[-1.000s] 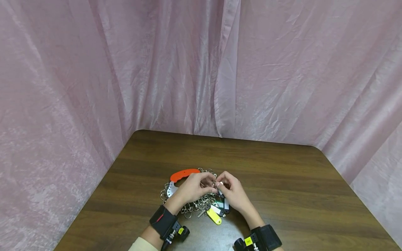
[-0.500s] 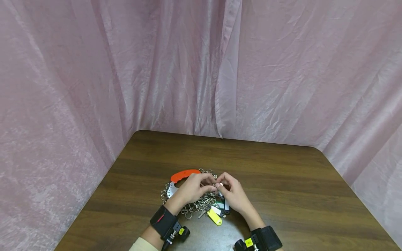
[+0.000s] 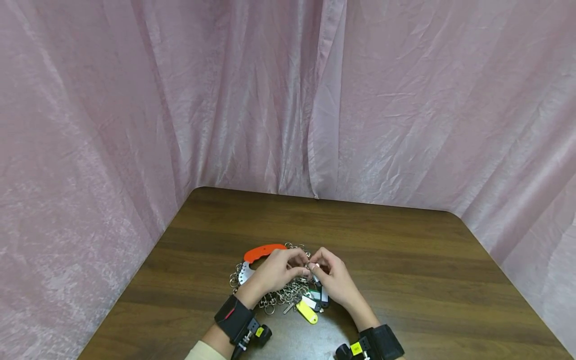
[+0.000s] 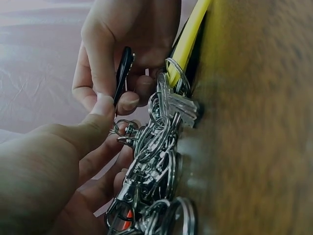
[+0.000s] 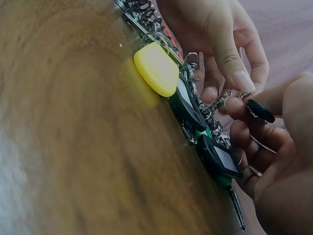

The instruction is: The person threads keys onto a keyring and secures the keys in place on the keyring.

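Note:
In the head view both hands meet over a heap of linked metal key rings [image 3: 292, 292]. My left hand [image 3: 276, 270] pinches a small split ring [image 4: 120, 128] between thumb and fingers, at the end of a swivel clasp from the heap. Close against it, my right hand [image 3: 335, 280] holds a thin black key tag [image 4: 123, 73], seen nearly edge-on, with a jagged metal edge behind it. Whether the ring passes through the tag is hidden by the fingertips. Beside the heap lie a yellow key tag [image 3: 307, 312] and black-framed tags [image 5: 220, 159] with white labels.
An orange handle [image 3: 264, 251] with a pale perforated curved plate [image 3: 245, 272] lies behind the left hand. A loose-hanging key [image 4: 182, 108] sits by the yellow tag. The wooden table [image 3: 405, 260] runs back to pink curtains [image 3: 252, 100].
The fingertips shift only slightly at the ring and the black tag. The heap and the other tags stay in place.

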Available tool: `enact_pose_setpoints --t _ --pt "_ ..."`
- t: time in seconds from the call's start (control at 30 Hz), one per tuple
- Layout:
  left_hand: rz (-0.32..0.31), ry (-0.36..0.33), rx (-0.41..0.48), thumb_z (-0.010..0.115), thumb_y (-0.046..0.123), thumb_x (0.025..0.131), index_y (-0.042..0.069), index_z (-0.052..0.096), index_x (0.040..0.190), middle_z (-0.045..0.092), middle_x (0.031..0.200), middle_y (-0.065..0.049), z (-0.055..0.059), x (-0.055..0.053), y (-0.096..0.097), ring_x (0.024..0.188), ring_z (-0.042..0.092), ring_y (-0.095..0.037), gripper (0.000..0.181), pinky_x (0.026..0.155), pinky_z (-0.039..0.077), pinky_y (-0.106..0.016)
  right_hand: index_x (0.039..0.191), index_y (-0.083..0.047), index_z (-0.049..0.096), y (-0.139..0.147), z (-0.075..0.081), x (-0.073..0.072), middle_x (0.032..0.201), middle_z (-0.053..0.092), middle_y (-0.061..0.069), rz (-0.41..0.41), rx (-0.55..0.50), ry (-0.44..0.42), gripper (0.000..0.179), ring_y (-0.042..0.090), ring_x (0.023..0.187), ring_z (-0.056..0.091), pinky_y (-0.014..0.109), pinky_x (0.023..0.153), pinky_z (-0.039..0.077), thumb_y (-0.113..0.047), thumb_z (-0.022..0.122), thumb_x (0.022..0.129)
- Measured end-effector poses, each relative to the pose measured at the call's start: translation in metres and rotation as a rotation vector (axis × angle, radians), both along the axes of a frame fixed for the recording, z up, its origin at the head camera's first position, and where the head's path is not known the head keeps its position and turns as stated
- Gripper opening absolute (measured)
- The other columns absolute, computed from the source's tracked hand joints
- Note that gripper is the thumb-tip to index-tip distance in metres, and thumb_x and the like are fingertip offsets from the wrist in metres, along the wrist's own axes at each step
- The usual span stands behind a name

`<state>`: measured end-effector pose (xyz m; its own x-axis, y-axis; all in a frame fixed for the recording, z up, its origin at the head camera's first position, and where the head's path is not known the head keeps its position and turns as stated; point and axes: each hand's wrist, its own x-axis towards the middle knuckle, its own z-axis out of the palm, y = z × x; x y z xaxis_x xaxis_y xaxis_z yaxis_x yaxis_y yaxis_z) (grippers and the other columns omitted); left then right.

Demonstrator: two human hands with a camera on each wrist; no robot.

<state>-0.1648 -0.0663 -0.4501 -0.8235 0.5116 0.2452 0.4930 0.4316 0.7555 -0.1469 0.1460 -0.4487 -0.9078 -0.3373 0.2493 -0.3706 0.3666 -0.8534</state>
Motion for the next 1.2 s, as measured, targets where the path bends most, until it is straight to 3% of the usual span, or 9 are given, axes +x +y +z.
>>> enact_pose_setpoints --t 0.13,0.33,0.93,1.2 --pt "0.007 -0.003 -0.011 0.073 0.03 0.102 0.02 0.074 0.113 0.073 0.096 0.011 0.0002 -0.0004 0.0004 0.085 0.068 -0.006 0.014 0.076 0.056 -0.026 0.104 -0.004 0.064 -0.0002 -0.0006 -0.0001 0.086 0.075 0.007 -0.004 -0.004 0.001 0.002 0.022 0.078 0.067 0.028 0.071 0.049 -0.005 0.063 0.105" --pt "0.023 -0.048 -0.009 0.081 0.035 0.095 0.025 0.072 0.114 0.07 0.095 0.015 0.0004 0.0001 0.0009 0.086 0.067 -0.004 0.023 0.078 0.056 -0.027 0.105 -0.003 0.065 -0.0007 -0.0019 -0.0005 0.083 0.073 0.005 -0.043 -0.005 -0.006 0.003 0.014 0.073 0.058 0.028 0.069 0.045 -0.001 0.065 0.102" --pt "0.02 -0.036 -0.011 0.081 0.034 0.095 0.025 0.072 0.108 0.069 0.091 0.014 -0.0007 -0.0003 -0.0002 0.084 0.067 -0.006 0.017 0.077 0.056 -0.027 0.104 -0.004 0.066 -0.001 -0.0009 0.0009 0.08 0.071 0.007 -0.012 0.014 0.005 0.003 0.012 0.071 0.056 0.027 0.066 0.045 -0.004 0.067 0.102" --pt "0.023 -0.043 -0.011 0.085 0.033 0.092 0.024 0.072 0.112 0.068 0.091 0.016 -0.0004 -0.0006 0.0008 0.084 0.066 -0.004 0.026 0.077 0.056 -0.026 0.104 -0.006 0.065 -0.0013 0.0005 0.0008 0.075 0.067 0.002 -0.042 0.03 0.015 0.004 0.013 0.07 0.054 0.028 0.068 0.043 -0.007 0.068 0.101"
